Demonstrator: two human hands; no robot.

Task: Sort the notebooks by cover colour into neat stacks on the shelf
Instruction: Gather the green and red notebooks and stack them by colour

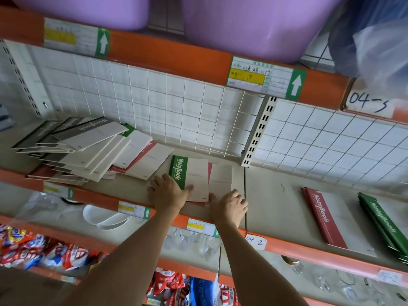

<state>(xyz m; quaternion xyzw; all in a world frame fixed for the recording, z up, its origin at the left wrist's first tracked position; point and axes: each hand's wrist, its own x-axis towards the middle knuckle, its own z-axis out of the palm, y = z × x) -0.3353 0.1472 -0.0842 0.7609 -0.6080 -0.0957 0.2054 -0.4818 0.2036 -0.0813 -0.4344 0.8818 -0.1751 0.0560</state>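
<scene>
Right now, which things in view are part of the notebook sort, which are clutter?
Job: mixed notebook pile; green notebook under left hand; right hand; red stack; green stack; shelf.
Clutter: purple tubs; snack packets; glasses.

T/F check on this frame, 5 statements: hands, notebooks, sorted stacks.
1. The left hand rests on a green notebook. True.
2. The right hand holds a notebook in the air. False: it is down at the shelf, by the near edge of a red notebook.
3. A red stack lies right of both hands. True.
4. The green stack lies left of the red stack. False: it lies to its right.
5. The unsorted pile is neatly squared. False: it is fanned out and askew.
</scene>
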